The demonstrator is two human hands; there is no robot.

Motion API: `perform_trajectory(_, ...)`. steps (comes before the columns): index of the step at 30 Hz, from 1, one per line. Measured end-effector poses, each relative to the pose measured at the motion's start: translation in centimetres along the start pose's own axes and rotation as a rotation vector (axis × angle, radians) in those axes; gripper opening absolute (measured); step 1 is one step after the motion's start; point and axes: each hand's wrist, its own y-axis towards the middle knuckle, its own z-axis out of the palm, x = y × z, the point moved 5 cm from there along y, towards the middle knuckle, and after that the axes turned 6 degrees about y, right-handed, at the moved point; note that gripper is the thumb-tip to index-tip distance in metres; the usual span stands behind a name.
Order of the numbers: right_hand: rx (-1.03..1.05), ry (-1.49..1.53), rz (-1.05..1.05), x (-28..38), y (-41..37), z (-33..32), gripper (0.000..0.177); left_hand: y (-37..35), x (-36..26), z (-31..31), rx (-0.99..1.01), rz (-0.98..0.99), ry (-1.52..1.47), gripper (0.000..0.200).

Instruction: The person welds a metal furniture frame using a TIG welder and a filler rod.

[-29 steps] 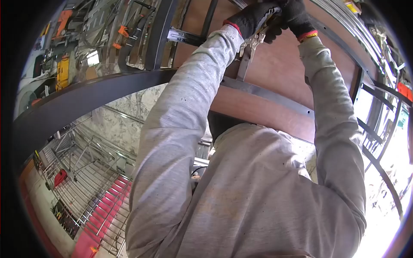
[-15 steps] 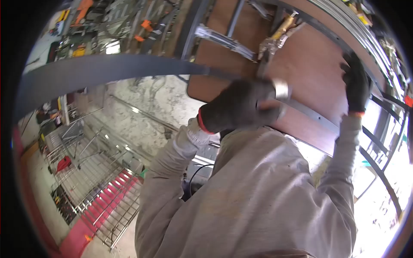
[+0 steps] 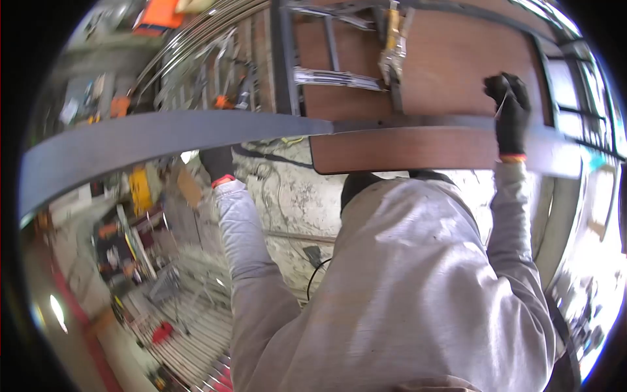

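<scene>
My left hand [image 3: 217,163], in a dark glove with a red cuff edge, reaches behind the long grey metal bar [image 3: 163,129]; its fingers are hidden. My right hand [image 3: 513,117], gloved too, is over the brown panel [image 3: 457,62] near its right side. Its fingers are curled, with a thin pale line at them that is too small to name. The bar runs on across the panel. Locking pliers [image 3: 393,55] are clamped on a dark crosspiece at the panel's upper middle. A silvery slide rail [image 3: 339,79] lies left of them.
Metal rods and clamps [image 3: 225,65] lie at the upper left. Below are a yellow tool [image 3: 139,191] and a wire rack [image 3: 189,340] with a red object [image 3: 162,332]. Dark metal framing [image 3: 581,114] stands at the right, and a cable [image 3: 317,274] hangs near my body.
My left hand has moved left from the panel to behind the bar, and its pale round item is out of sight. My right hand has shifted slightly left. The view has turned.
</scene>
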Motion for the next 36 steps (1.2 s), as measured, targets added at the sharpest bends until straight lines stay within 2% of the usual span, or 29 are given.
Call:
perform_trajectory(1,0.016,-0.055,-0.04,0.7,-1.4,1.5,0.035,2.4,-0.7,-1.3,-0.037,-0.055,-0.214,0.03)
perform_trajectory(2,0.004,0.024,-0.116,1.3,-2.9,2.9,0.042,4.1,-1.2,-2.7,-0.061,-0.111,-0.43,0.029)
perform_trajectory(5,-0.109,0.101,-0.126,4.1,-7.3,6.2,0.05,8.7,-2.9,-2.0,-0.09,0.006,-0.502,0.029)
perform_trajectory(7,-0.111,0.123,-0.06,4.5,-10.2,7.0,0.057,6.1,-4.5,-3.7,-0.097,0.077,-0.529,0.029)
perform_trajectory(8,-0.141,0.117,-0.07,4.7,-11.9,6.9,0.057,11.0,-4.5,-1.8,-0.098,0.11,-0.539,0.029)
perform_trajectory(10,-0.089,0.074,0.03,4.4,-15.8,6.8,0.062,12.4,-4.3,-1.3,-0.091,0.177,-0.553,0.029)
perform_trajectory(12,-0.05,0.137,-0.054,4.2,-19.3,8.1,0.068,13.4,-3.6,-0.8,-0.074,0.235,-0.561,0.029)
perform_trajectory(15,-0.125,0.223,0.073,2.9,-22.8,9.4,0.065,14.0,-4.5,-1.4,-0.056,0.288,-0.572,0.029)
perform_trajectory(16,-0.156,0.247,0.1,2.6,-23.3,10.1,0.062,12.0,-4.6,-2.3,-0.045,0.301,-0.573,0.029)
perform_trajectory(18,-0.17,0.26,0.084,2.9,-23.3,10.6,0.06,12.1,-4.5,-2.5,-0.02,0.318,-0.566,0.029)
perform_trajectory(20,-0.067,-0.013,0.153,2.5,-23.2,10.7,0.058,12.9,-3.9,-2.5,0.018,0.338,-0.546,0.029)
perform_trajectory(22,-0.027,0.008,0.135,2.2,-23.0,10.3,0.053,12.2,-3.6,-2.6,0.047,0.356,-0.529,0.029)
perform_trajectory(24,-0.006,0.182,0.272,0.8,-23.1,10.2,0.049,13.0,-2.7,-2.0,0.086,0.371,-0.515,0.029)
perform_trajectory(27,-0.024,0.277,0.251,3.5,-22.2,11.8,0.052,10.7,-1.9,-2.8,0.126,0.405,-0.502,0.029)
perform_trajectory(31,0.006,0.313,0.235,1.6,-23.3,12.6,0.055,10.5,-1.0,-2.9,0.16,0.471,-0.498,0.029)
perform_trajectory(33,-0.079,0.253,0.154,1.1,-24.0,13.7,0.054,9.1,0.0,8.6,-0.074,0.003,-1.032,0.044)
perform_trajectory(34,-0.085,0.264,0.152,0.9,-24.3,14.5,0.054,8.8,0.4,7.0,-0.077,0.009,-1.022,0.044)
perform_trajectory(36,-0.077,0.007,0.095,1.3,-24.8,15.5,0.052,7.1,0.5,1.3,0.126,-0.552,-1.745,0.023)
